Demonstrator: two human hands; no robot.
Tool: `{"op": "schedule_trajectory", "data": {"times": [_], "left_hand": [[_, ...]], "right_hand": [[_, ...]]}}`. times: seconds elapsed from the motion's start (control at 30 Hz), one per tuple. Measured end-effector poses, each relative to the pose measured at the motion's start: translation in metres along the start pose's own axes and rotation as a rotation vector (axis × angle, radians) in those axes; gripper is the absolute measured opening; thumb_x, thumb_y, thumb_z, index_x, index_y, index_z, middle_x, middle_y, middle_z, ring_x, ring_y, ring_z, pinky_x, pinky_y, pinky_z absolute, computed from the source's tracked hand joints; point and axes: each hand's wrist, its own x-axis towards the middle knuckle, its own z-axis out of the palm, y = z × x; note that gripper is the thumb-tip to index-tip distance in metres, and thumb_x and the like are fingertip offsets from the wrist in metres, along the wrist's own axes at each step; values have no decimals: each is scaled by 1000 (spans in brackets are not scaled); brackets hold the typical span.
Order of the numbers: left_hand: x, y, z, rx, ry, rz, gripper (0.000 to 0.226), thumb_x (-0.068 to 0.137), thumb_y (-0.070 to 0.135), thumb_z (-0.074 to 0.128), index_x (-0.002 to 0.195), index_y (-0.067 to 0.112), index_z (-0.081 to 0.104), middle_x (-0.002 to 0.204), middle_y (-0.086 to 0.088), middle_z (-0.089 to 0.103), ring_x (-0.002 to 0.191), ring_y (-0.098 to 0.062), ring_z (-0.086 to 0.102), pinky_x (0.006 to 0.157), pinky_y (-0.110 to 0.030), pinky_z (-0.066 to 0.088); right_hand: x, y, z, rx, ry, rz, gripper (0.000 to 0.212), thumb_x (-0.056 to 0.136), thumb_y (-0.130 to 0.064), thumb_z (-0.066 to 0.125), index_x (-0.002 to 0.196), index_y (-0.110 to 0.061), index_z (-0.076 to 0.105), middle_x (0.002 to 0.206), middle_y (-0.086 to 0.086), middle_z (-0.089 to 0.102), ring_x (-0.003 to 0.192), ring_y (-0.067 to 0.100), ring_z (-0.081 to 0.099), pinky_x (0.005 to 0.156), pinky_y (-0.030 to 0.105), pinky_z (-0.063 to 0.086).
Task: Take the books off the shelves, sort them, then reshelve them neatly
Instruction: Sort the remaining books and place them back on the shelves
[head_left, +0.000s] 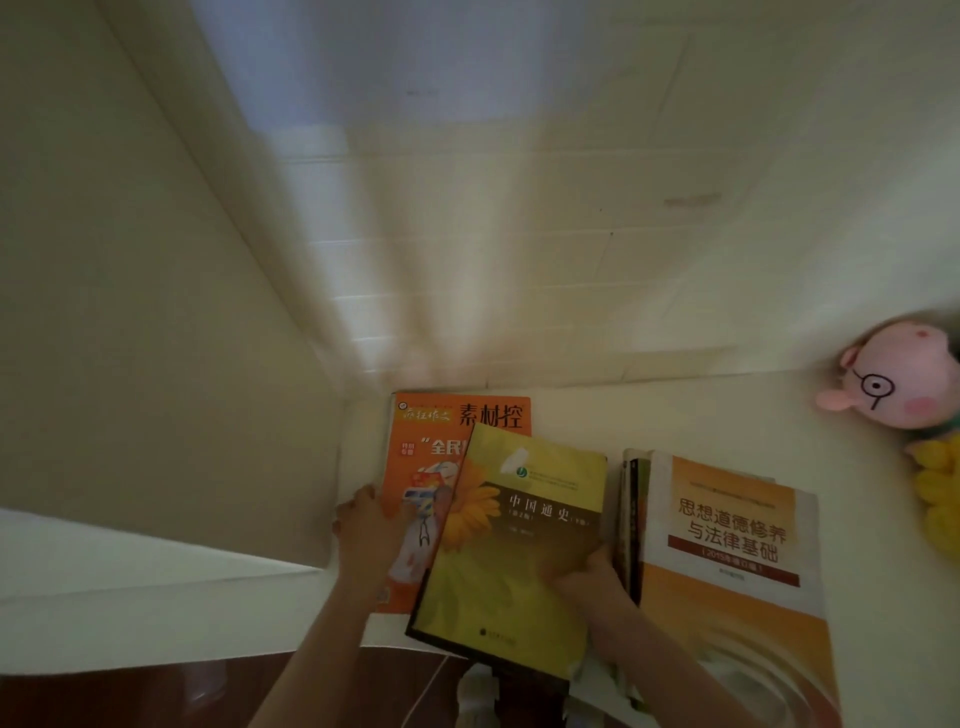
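Two hands on books, both yours. Your right grip (587, 574) is clamped on the yellow-green book (511, 551) at its right edge, thumb on the cover, fingers hidden under it. That book sits tilted, its top corner leaning away from the right grip toward the orange book (441, 441), and overlaps that book's right side. Its near corner hangs past the counter (675, 415) edge, over the dark floor (156, 696).

Your left grip (363, 519) lies flat on the orange book's left edge, across the yellow-green book from the right grip. Fingers are spread on the cover and edge; can't tell if they actually pinch it or just press. The orange book lies flat on the counter, its far end just short of the wall (519, 234), most of its lower right half covered by the yellow-green one.

Just outboard of the right grip: a stack of books (631, 519) lying flat, spines facing the grip, topped by a white-and-orange textbook (732, 561). Your right wrist is touching or nearly touching that stack's edge; blur makes it hard to say which.

Well beyond the stack, far right of both grips, a pink plush toy (904, 384) with a yellow body rests against the wall on the counter. It is blurred and cut by the frame edge.

Left of the left grip, a pale vertical panel (130, 338) closes off the counter corner.
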Motion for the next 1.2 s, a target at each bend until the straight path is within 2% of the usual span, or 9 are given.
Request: {"op": "schedule_trajectory", "data": {"times": [0.1,0.33,0.5,0.73,0.87,0.97,1.03,1.07,1.2], "left_hand": [[7,4,-12,-284,-115,-29,34,82,33,72,101,6,65,90,-12,70,75,-25,68,77,-41,56],[-23,17,-6,-419,6,165,40,83,25,71,108,13,43,92,2,59,81,-19,63,59,-20,45],[-33,29,-23,-438,94,261,37,81,23,73,103,15,44,86,9,59,78,-17,64,57,-18,45],[-75,41,-88,-467,170,417,30,78,25,71,86,31,43,86,9,61,69,-7,65,59,-21,51],[-106,44,-107,-523,166,421,30,76,20,72,86,25,45,81,8,64,64,6,64,48,-9,48],[-118,49,-110,-574,119,414,33,71,20,76,85,23,47,68,11,67,63,1,65,49,-9,47],[-120,53,-108,-638,74,383,34,67,19,78,85,20,50,69,15,69,63,-3,66,50,-11,49],[-121,57,-105,-678,43,368,34,65,17,79,85,17,51,70,11,70,63,-7,68,51,-15,52],[-126,69,-91,-795,-115,276,61,46,30,94,91,12,56,84,-6,74,74,-29,72,68,-45,58]], "right_hand": [[-2,-2,-2,27,-8,10,92,87,-7,67,152,-14,3,149,10,34,132,32,40,105,45,39],[-4,-3,-5,-3,-1,53,95,85,-9,70,153,-17,4,147,11,37,131,33,42,107,49,39],[-3,-6,-4,-2,-9,43,78,84,-4,70,147,-11,23,141,12,45,125,33,48,105,51,41],[-18,-16,13,-120,85,-40,71,86,-1,65,143,-8,23,144,14,36,128,31,41,107,44,38],[-42,-35,34,-117,119,-269,69,93,-28,62,146,-17,19,156,2,14,135,11,31,107,22,33],[-59,-64,45,-168,81,-495,125,60,-83,61,152,-31,-7,157,-15,-3,145,9,5,117,41,18],[-61,-85,39,-36,-45,-494,123,51,-82,69,149,-39,10,151,-10,31,136,13,39,106,46,42],[-60,-93,35,28,-137,-461,114,52,-76,74,145,-33,24,137,-10,50,120,10,57,92,39,54],[-63,-115,15,10,-194,-440,76,64,-43,76,129,-15,49,115,-1,67,94,11,70,72,24,57]]}}
